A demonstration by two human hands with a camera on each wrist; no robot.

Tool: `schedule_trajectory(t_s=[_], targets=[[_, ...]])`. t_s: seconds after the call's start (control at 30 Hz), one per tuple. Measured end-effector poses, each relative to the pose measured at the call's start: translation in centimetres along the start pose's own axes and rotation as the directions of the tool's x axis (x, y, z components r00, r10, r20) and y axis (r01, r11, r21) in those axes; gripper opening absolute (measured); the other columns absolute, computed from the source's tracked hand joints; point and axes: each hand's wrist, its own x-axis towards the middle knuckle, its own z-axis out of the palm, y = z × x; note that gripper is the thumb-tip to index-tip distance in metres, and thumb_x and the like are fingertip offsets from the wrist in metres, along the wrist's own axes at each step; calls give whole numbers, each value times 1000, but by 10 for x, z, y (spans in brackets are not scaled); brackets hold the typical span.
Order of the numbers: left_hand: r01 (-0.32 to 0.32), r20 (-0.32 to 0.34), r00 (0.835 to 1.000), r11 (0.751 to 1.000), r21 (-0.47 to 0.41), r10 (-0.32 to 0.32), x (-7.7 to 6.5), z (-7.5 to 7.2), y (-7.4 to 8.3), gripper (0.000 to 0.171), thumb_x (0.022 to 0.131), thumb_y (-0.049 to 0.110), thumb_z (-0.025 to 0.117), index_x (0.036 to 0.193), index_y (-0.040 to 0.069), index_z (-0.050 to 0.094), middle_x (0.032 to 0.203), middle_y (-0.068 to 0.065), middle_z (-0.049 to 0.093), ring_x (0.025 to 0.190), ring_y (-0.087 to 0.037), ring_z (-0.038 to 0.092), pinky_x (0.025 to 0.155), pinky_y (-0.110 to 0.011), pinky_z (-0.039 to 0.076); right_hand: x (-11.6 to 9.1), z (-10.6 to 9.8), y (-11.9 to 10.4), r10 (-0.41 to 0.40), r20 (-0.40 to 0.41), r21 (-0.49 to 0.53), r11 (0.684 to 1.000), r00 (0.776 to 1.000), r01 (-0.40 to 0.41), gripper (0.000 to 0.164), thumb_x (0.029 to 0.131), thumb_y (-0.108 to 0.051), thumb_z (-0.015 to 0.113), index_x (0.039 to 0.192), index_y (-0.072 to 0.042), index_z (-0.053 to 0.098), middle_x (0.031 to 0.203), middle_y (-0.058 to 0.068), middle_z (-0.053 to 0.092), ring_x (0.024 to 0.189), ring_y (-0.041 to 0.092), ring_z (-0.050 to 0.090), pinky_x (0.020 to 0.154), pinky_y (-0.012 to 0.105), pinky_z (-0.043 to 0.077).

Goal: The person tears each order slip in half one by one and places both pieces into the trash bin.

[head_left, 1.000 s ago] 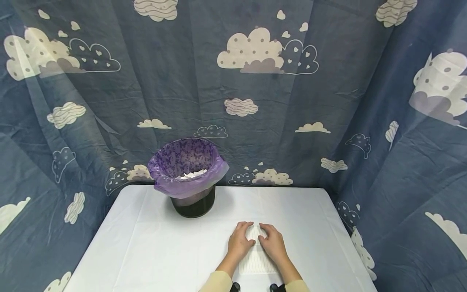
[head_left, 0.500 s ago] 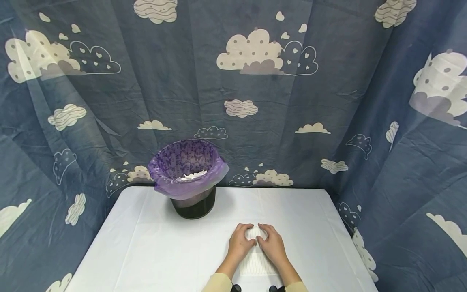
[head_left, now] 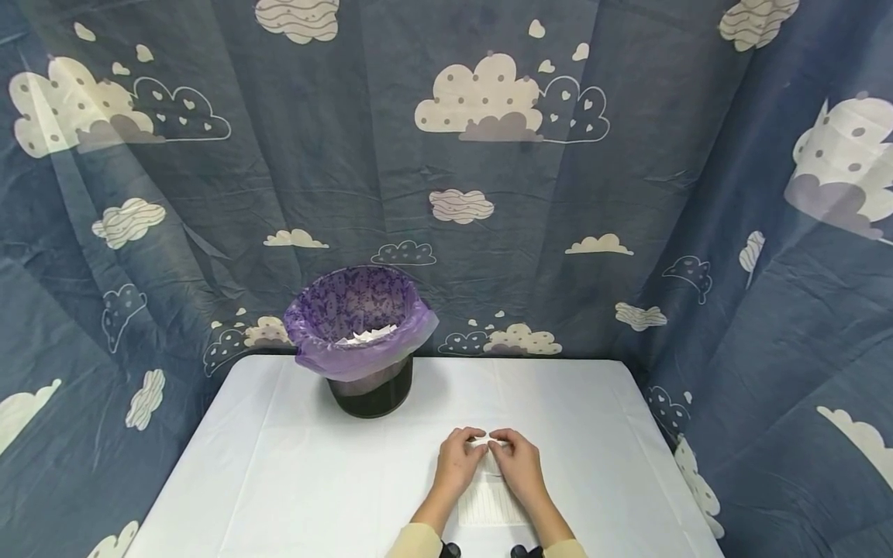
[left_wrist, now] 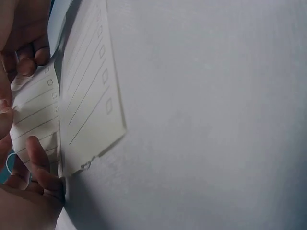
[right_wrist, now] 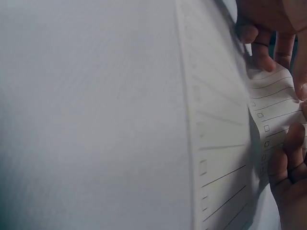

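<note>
My left hand [head_left: 456, 465] and right hand [head_left: 519, 465] face each other over lined paper near the table's front. Both pinch the far edge of an upper lined sheet [head_left: 491, 463] between thumbs and fingers, and that edge is raised and bent. In the left wrist view the held sheet [left_wrist: 41, 112] curves up, showing ruled lines and small checkboxes. Beneath it, another lined sheet [head_left: 491, 505] lies flat; one ragged, torn-looking edge shows in the left wrist view. The fingers hide part of the pinched edge.
A dark bin [head_left: 373, 395] with a purple liner bag [head_left: 363, 360] stands at the table's back left, holding white paper pieces [head_left: 367, 335]. White cloth covers the table [head_left: 335, 480]. A blue cloud-patterned curtain [head_left: 516, 256] hangs behind and at both sides.
My fingertips and thumbs have drawn closer together at the paper's far edge. That edge now stands raised and bent between them. The bin has not moved.
</note>
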Motion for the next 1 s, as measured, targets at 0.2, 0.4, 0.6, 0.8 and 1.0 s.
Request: schedule_trajectory(t_s=[0.2, 0.4, 0.6, 0.8, 1.0], targets=[[-21, -25, 1000, 995, -98, 18, 3, -10, 3, 13, 93, 11, 79, 106, 11, 80, 97, -5, 76, 73, 0, 54, 65, -19, 48, 2, -1, -12, -30, -4, 58, 998, 1000, 30, 3, 96, -10, 76, 99, -7, 77, 71, -2, 64, 59, 5, 48, 53, 20, 40], [-21, -71, 997, 991, -129, 12, 5, -19, 4, 4, 93, 13, 81, 96, 12, 82, 77, -1, 72, 65, 1, 48, 59, -17, 43, 1, -1, -22, -43, 3, 86, 995, 999, 42, 6, 98, -12, 77, 95, -7, 77, 68, -2, 63, 56, 4, 48, 50, 19, 39], [-19, -109, 994, 986, -168, 1, 4, -31, 10, 8, 92, 16, 83, 89, 9, 81, 79, -2, 75, 67, 0, 51, 61, -17, 43, 1, -1, -35, -58, 17, 121, 991, 998, 56, 5, 97, -12, 78, 94, -8, 78, 74, 0, 69, 58, 4, 50, 51, 18, 41], [-15, -119, 993, 984, -180, -7, 3, -41, 14, 8, 92, 16, 83, 88, 10, 81, 84, -2, 78, 70, -1, 53, 65, -17, 45, -1, -2, -47, -66, 40, 144, 988, 997, 59, 7, 97, -15, 77, 96, -9, 77, 77, 2, 69, 59, 4, 50, 51, 19, 42], [-53, -146, 989, 987, -152, 31, 1, -52, 20, 8, 92, 18, 83, 87, 12, 81, 84, -1, 79, 71, 1, 54, 66, -18, 48, -2, -2, -57, -93, 38, 157, 984, 995, 86, 9, 97, -18, 78, 97, -9, 78, 77, 2, 70, 60, 5, 51, 53, 20, 43]])
